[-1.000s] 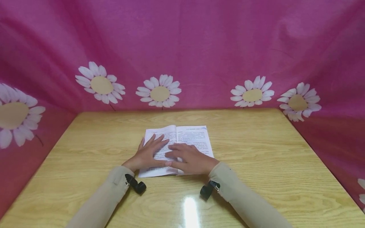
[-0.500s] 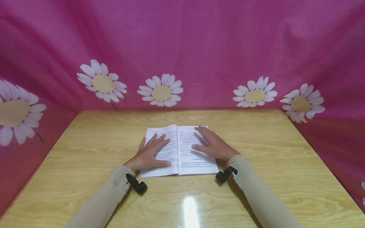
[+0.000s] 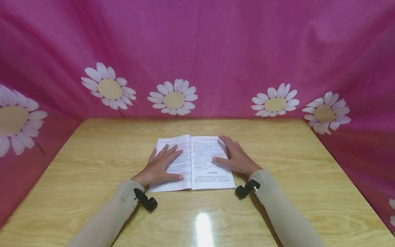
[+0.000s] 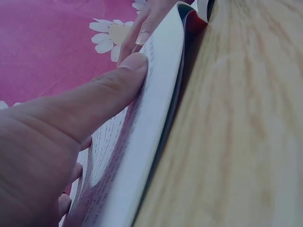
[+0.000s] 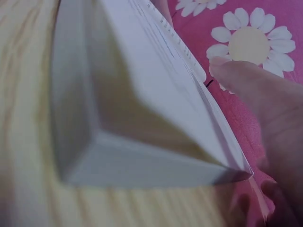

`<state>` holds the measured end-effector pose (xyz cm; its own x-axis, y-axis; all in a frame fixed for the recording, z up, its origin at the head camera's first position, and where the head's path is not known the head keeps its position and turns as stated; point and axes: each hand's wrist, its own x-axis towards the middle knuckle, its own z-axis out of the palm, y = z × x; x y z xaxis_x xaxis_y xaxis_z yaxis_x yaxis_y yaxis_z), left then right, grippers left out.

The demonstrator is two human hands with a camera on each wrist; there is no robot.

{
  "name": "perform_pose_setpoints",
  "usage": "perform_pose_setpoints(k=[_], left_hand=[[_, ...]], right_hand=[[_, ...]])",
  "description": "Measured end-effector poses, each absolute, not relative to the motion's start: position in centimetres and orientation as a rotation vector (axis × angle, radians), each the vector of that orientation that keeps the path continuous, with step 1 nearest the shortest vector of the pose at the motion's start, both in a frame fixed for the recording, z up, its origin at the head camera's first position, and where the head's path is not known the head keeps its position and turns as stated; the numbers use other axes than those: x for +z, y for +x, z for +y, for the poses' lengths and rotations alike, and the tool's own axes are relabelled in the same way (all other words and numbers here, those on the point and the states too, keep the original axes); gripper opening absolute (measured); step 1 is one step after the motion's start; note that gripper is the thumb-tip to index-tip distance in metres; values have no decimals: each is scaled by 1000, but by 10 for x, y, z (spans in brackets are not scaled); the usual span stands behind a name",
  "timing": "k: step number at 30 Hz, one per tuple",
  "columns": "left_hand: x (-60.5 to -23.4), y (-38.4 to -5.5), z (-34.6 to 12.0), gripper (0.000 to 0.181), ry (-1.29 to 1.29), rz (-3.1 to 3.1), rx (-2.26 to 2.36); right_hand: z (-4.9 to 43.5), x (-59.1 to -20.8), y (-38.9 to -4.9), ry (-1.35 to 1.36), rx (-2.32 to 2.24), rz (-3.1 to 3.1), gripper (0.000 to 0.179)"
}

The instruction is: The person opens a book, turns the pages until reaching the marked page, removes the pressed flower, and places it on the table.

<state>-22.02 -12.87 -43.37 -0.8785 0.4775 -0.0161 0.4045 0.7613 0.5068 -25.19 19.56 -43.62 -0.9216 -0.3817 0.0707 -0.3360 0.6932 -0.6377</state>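
Observation:
An open book point(image 3: 208, 164) with printed pages lies in the middle of the wooden table. Across its left page rests my left hand point(image 3: 160, 168), fingers spread and thumb stretched toward the spine. The left wrist view shows that thumb point(image 4: 104, 97) pressed on the page near the book's lower edge. At the right page's outer edge is my right hand point(image 3: 239, 158), its thumb pointing inward over the print and its fingers along the upper side edge. In the right wrist view this thumb point(image 5: 251, 82) is extended above the page; the other fingers are partly hidden.
The wooden table point(image 3: 108, 147) surrounds the book on all sides. A pink cloth point(image 3: 222, 51) with large white daisies hangs behind and at both sides. Small black wrist cameras point(image 3: 149, 203) sit on the sleeves. A light reflection shines on the table in front.
My right hand has moved right, from beside the left thumb over the book's middle to the right page's outer edge, uncovering that page. The left hand stays on the left page.

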Motion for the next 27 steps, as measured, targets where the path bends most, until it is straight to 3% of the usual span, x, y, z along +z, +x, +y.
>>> perform_pose_setpoints(k=[27], left_hand=[[-431,-220,-130,98,714,2816,716]], right_hand=[[193,-440,-248,-624,-856,2881,105]])
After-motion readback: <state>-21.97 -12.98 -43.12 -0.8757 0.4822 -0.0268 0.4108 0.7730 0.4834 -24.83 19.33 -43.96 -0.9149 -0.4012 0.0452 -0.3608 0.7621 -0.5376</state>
